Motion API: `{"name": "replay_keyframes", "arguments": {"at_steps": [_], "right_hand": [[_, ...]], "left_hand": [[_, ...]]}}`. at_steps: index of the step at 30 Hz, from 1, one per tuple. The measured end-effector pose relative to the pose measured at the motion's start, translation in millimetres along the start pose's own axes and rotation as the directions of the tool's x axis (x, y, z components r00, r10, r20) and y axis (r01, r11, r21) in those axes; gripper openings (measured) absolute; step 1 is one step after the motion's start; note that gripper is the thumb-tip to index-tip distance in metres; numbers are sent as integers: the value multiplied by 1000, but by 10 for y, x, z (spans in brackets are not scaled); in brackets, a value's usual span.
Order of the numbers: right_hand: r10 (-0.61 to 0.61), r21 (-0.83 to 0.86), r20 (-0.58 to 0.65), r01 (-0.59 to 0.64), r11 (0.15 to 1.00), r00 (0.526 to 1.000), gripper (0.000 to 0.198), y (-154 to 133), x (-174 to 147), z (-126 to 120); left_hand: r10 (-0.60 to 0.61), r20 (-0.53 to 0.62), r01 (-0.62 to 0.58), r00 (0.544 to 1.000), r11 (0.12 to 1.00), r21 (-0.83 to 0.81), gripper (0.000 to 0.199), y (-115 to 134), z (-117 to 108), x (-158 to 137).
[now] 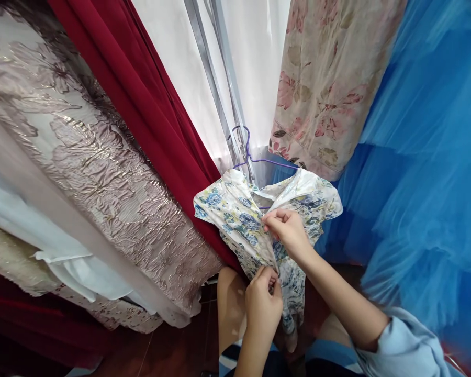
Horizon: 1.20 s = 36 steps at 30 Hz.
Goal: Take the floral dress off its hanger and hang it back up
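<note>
A white sleeveless garment with blue and yellow flowers [243, 214] hangs on a purple wire hanger [248, 149] in the middle of the view. Its collar opens in a V at the front. My right hand [286, 228] pinches the front edge just below the neckline. Lower down, my left hand [265, 296] is closed on the same front edge, fingers curled and knuckles up. Whatever lies under the fingertips, such as a button, is too small to make out. The lower part of the garment hangs between my legs, partly behind my left hand.
Long garments hang close on both sides: a dark red one [141, 89], a pinkish brocade one [98, 146] at left, a beige floral one [317, 89] and a blue tulle one [427, 173] at right. White cloth [168, 31] hangs behind. Dark reddish tiles [180, 345] form the floor.
</note>
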State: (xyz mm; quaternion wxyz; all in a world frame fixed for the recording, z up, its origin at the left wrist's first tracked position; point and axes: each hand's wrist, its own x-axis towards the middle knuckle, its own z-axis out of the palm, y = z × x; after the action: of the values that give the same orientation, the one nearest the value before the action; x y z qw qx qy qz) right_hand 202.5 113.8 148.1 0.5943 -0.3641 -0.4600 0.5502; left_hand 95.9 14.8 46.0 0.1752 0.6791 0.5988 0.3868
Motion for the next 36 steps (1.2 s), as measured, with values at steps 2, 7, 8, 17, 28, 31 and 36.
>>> {"name": "replay_keyframes", "arguments": {"at_steps": [2,7,8,17,28,31,36], "right_hand": [[-10,33,20,9,999,1000,16,-80,125,62],[122,207,128,-146,967,984,17,-325,420,109],[188,243,166,-225,944,968,15,-380,479,97],[433,245,301,-508,826,849,22,-930,854,-62],[288,183,275,-344,921,917,17,-1026,733,7],[261,141,258,-304,942,930,13,-947,599,4],[160,-36,292,-156,987,943,23,-749,436,-10]], "left_hand": [[28,3,-29,1000,997,78,18,26,-49,27],[137,73,-152,988,945,288,21,100,-126,77],[161,91,-182,983,929,321,22,115,-136,85],[192,274,-317,942,775,547,33,266,-84,160],[260,292,-347,920,887,305,21,99,-176,420],[303,91,-311,949,946,89,13,283,-497,747],[566,-257,-523,783,823,219,32,778,-1034,1424]]}}
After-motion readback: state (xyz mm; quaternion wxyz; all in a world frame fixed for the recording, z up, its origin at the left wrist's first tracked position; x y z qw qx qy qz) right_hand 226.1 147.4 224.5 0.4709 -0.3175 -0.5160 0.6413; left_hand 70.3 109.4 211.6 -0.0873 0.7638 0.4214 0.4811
